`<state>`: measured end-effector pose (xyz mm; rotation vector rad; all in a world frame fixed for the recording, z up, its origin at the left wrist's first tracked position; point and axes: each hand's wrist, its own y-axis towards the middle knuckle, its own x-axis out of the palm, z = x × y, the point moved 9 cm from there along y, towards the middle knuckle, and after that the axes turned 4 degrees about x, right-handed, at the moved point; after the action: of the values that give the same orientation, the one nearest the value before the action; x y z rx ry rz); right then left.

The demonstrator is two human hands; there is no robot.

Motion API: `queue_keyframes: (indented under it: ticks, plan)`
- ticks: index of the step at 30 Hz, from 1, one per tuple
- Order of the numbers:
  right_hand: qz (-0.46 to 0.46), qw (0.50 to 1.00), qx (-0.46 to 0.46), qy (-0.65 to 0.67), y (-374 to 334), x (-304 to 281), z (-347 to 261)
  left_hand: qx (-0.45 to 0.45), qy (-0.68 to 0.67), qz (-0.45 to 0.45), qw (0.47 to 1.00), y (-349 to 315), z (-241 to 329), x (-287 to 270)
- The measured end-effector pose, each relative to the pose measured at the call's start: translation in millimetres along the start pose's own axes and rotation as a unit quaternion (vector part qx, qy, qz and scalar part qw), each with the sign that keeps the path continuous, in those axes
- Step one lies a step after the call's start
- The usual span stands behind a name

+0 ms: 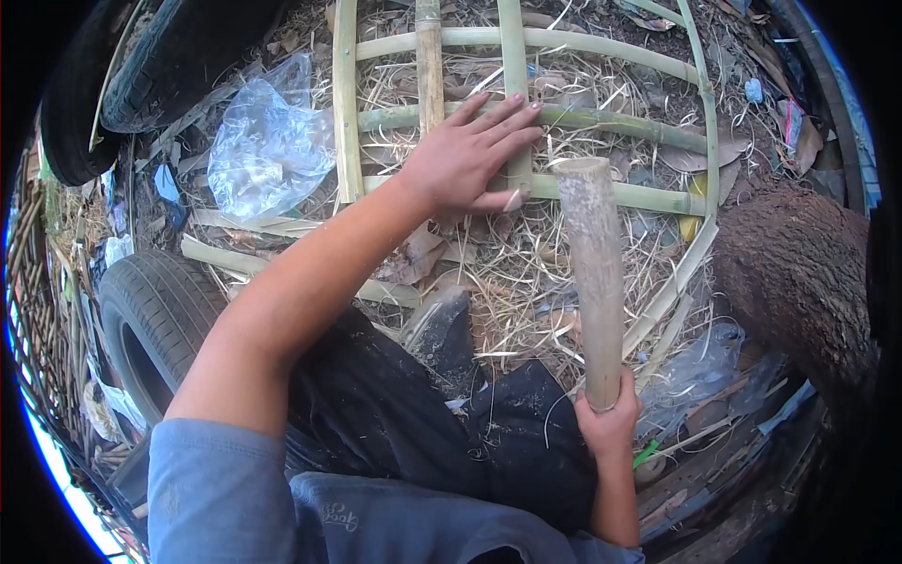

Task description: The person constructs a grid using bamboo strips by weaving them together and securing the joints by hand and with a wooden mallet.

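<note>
My left hand (473, 158) lies flat with fingers stretched out on a lattice of split bamboo slats (620, 123). Its fingertips rest across an upright slat (513, 56), near where it meets the crosswise ones. In my right hand (611, 420) is the lower end of a thick, pale wooden club (594, 254). The club stands nearly upright to the right of my left hand, its blunt top close to the lowest crosswise slat. My right fingers are wrapped round it.
Bamboo shavings (507, 282) and dry leaves litter the ground. To the left lie a clear plastic bag (268, 150) and a tyre (155, 310), with more tyres (169, 70) beyond. A rough tree trunk (794, 273) stands at the right. A loose bamboo strip (221, 256) lies near my left arm.
</note>
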<state>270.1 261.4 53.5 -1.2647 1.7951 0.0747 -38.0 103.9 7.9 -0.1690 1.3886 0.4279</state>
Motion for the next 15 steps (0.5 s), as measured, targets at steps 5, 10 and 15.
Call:
queue_keyframes:
  ticks: [5, 10, 15]
  plan:
    - [-0.007, 0.999, 0.022, 0.03, 0.1, -0.7, 7.0, 0.003, -0.026, -0.017, 1.0, 0.7, 2.2, -5.1]
    - [-0.006, 1.0, 0.01, 0.026, 3.7, -1.9, 2.5, 0.017, -0.034, -0.026, 0.999, 0.8, 5.3, -7.8]
    - [-0.01, 1.0, -0.021, 0.003, 2.6, 6.8, -0.7, 0.007, 0.012, -0.009, 1.0, -0.3, 0.9, -1.1]
